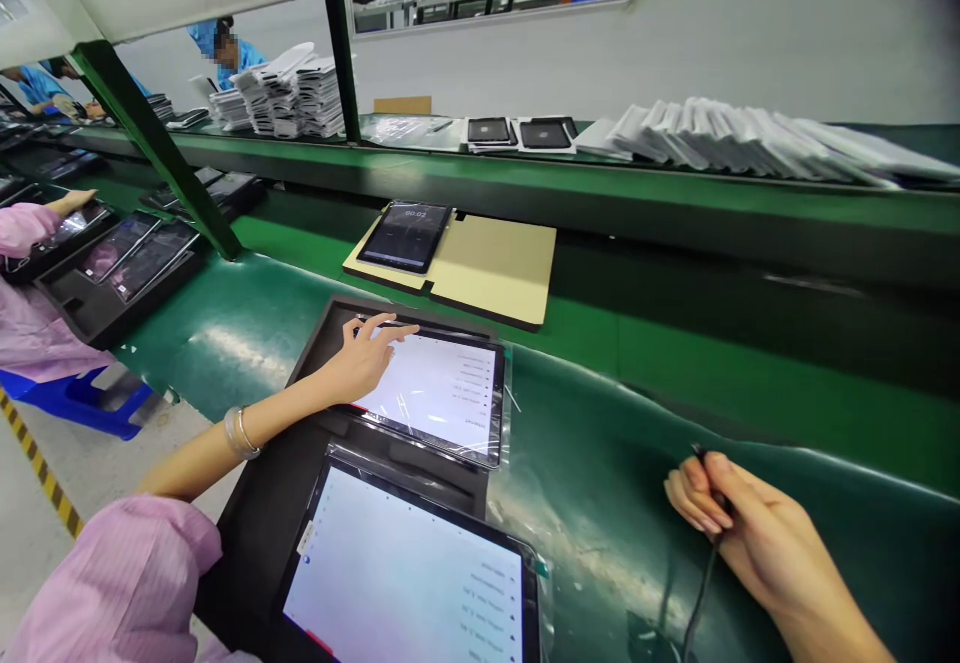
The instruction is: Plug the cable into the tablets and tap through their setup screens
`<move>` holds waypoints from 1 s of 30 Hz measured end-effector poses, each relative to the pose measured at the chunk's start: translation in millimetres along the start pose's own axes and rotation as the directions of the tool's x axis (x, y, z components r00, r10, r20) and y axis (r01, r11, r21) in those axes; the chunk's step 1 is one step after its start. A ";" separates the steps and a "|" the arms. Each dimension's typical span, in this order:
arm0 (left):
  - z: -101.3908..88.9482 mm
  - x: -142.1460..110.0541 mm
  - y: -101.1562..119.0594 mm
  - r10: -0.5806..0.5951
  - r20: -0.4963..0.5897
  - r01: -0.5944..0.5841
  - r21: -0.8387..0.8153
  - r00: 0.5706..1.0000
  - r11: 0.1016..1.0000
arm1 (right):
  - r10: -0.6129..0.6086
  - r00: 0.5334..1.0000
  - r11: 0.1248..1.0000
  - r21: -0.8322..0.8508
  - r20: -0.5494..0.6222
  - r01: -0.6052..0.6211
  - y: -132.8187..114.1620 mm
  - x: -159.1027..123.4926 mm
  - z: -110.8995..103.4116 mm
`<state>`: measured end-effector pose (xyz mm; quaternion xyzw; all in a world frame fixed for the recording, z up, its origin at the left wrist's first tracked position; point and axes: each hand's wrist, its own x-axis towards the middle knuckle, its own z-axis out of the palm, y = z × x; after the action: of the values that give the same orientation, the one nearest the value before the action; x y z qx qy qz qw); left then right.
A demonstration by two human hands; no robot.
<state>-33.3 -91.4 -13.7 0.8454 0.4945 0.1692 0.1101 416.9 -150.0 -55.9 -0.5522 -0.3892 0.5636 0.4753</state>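
My left hand (367, 358), fingers apart and holding nothing, reaches over the far tablet (450, 393). Its index finger points at the lit white screen; whether the fingertip touches the glass I cannot tell. That tablet lies in a black foam tray (322, 323) and shows a list of text lines, upside down to me. Nearer to me, a second tablet (405, 563) with a lit pale screen and clear film rests on the same tray. On the right, my right hand (739, 513) is closed around a black cable (701, 593), its tip poking up past the fingers.
Beyond the tray, a tablet showing a timer (405, 236) lies on a yellow board (495, 268). A raised green shelf holds white sleeves (720, 138) and stacked packs (300, 93). A green post (154, 143) rises at left, near a co-worker's pink sleeve (30, 231) and more tablets.
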 end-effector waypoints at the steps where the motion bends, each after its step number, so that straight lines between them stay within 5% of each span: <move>1: -2.2 -0.8 1.8 -0.004 0.010 0.004 -0.016 1.000 1.000 | -0.004 1.000 1.000 -0.006 -0.002 0.004 0.4 0.6 0.1; 4: -10.9 -6.5 12.3 0.049 0.046 -0.044 -0.103 0.998 0.994 | -0.011 1.000 1.000 -0.008 -0.009 0.011 3.1 2.3 -1.0; 6: -17.2 -14.5 23.5 0.185 0.151 -0.148 -0.224 0.971 0.963 | -0.013 1.000 1.000 -0.004 -0.010 0.013 4.8 3.0 -2.0; 11: -23.7 -43.3 50.3 0.500 0.428 -0.265 -0.499 0.753 0.825 | -0.012 1.000 1.000 0.015 -0.025 0.013 5.2 2.7 -3.9; 15: -18.4 -61.9 54.7 0.540 0.478 -0.256 -0.537 0.692 0.804 | 0.000 1.000 1.000 0.019 -0.029 0.001 5.6 3.3 -6.0; 19: -19.6 -64.6 47.9 0.504 0.422 -0.253 -0.521 0.754 0.815 | -0.001 1.000 1.000 0.007 -0.024 0.001 5.7 4.5 -6.9; 24: -31.7 -43.9 14.2 0.162 0.121 -0.151 -0.096 0.979 0.984 | -0.012 1.000 1.000 0.005 -0.007 0.012 1.5 3.3 -3.8; 27: -31.7 -31.1 -14.7 0.021 -0.042 -0.016 0.121 0.999 0.993 | -0.012 1.000 1.000 0.010 -0.005 0.012 -0.1 2.6 -2.6; 30: -28.5 -27.6 -32.0 -0.020 0.006 0.018 0.196 1.000 0.980 | -0.012 1.000 1.000 0.014 -0.003 0.012 1.2 3.0 -3.4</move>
<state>-82.7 -99.4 -3.7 0.8480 0.5163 0.1155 0.0299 420.3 -147.7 -58.1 -0.5475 -0.3878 0.5627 0.4829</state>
